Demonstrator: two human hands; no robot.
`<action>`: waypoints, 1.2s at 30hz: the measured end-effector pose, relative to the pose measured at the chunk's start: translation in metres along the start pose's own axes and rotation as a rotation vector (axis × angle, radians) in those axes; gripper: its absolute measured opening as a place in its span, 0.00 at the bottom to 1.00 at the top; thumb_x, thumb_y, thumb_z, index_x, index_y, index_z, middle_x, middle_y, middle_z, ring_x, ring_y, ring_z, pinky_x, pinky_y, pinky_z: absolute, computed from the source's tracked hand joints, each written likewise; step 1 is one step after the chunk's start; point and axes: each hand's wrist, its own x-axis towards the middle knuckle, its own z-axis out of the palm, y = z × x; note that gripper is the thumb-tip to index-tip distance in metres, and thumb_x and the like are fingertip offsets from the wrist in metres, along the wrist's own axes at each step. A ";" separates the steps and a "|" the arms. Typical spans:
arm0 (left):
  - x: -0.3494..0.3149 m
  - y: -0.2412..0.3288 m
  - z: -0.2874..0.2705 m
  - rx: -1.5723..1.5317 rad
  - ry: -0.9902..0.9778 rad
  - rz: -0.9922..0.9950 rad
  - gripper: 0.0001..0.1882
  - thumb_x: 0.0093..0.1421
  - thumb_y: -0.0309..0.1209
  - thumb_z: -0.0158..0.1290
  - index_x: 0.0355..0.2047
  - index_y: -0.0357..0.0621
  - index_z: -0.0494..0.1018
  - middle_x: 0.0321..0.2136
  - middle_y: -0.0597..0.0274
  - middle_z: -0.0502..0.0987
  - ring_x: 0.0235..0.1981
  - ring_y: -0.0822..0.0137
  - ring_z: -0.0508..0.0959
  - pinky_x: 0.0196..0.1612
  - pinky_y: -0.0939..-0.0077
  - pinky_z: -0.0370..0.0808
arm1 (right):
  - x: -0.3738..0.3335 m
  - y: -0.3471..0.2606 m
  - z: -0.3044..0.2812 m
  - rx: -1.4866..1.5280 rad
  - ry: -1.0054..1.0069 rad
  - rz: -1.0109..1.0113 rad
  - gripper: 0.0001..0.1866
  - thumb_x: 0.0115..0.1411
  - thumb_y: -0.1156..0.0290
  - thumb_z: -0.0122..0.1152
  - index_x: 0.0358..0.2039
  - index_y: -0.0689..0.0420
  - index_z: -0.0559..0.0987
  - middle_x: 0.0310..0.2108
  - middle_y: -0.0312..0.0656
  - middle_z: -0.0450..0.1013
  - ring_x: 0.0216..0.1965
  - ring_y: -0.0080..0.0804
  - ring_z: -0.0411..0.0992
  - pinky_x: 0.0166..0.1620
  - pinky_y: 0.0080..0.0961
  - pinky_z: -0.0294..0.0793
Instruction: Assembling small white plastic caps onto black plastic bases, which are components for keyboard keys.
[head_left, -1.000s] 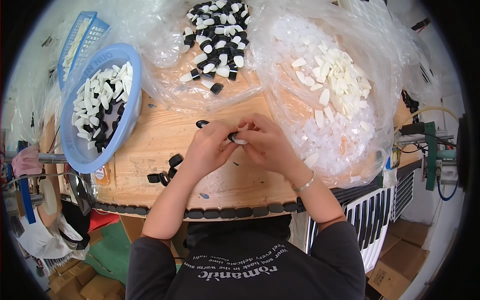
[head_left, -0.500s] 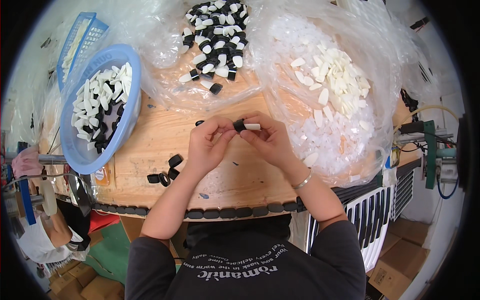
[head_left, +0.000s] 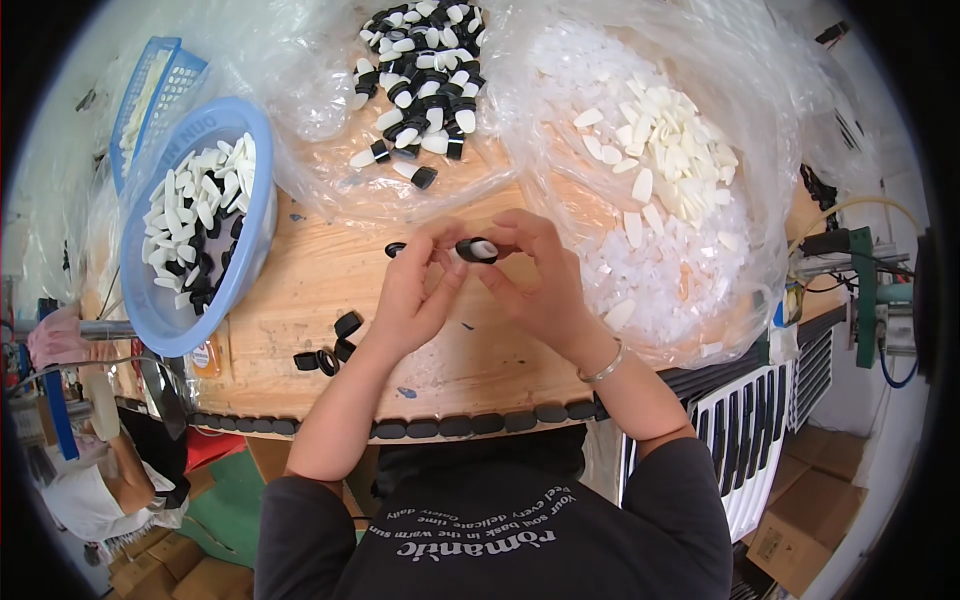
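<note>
Over the middle of the table, a black cap-like piece with a white tongue-shaped insert (head_left: 478,250) is held between my hands. The insert now points toward the camera, so it looks short. My left hand (head_left: 415,290) pinches the piece at its left side. From the right, the curled fingers and thumb of my right hand (head_left: 540,280) close round its other side. Fingers partly hide where they touch it. Just beyond my left fingers lies a small black ring-like piece (head_left: 396,249). Several loose black caps (head_left: 347,325) lie left of my left forearm.
At the left, a blue basin (head_left: 265,190) holds white and black pieces, with a blue basket (head_left: 185,75) behind it. Joined black-and-white pieces (head_left: 430,90) are heaped on plastic at the back. White inserts (head_left: 680,150) lie on plastic at right. Black pieces (head_left: 455,426) line the front edge.
The held piece has turned: its white insert pointed right before and now faces up toward the camera. My right fingers have shifted round it. The view has moved slightly.
</note>
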 end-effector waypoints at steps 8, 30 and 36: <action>0.000 0.010 -0.011 0.221 -0.058 0.121 0.08 0.53 0.15 0.51 0.33 0.35 0.75 0.29 0.55 0.76 0.30 0.64 0.76 0.35 0.77 0.71 | -0.003 0.000 -0.005 -0.094 0.028 -0.216 0.23 0.49 0.78 0.68 0.45 0.60 0.68 0.34 0.44 0.76 0.32 0.34 0.77 0.35 0.25 0.77; 0.000 -0.001 -0.004 -0.128 -0.061 0.127 0.07 0.52 0.17 0.53 0.33 0.33 0.75 0.30 0.54 0.78 0.32 0.60 0.76 0.40 0.72 0.70 | 0.003 -0.014 -0.008 -0.029 0.040 -0.318 0.11 0.49 0.82 0.63 0.35 0.61 0.76 0.32 0.44 0.75 0.28 0.37 0.74 0.29 0.26 0.74; 0.002 0.017 0.010 0.307 0.136 0.362 0.22 0.45 0.16 0.59 0.43 0.31 0.72 0.35 0.49 0.77 0.33 0.55 0.76 0.41 0.69 0.73 | -0.001 -0.009 -0.008 -0.151 0.032 -0.188 0.11 0.50 0.80 0.64 0.35 0.61 0.76 0.31 0.43 0.73 0.27 0.38 0.73 0.29 0.26 0.74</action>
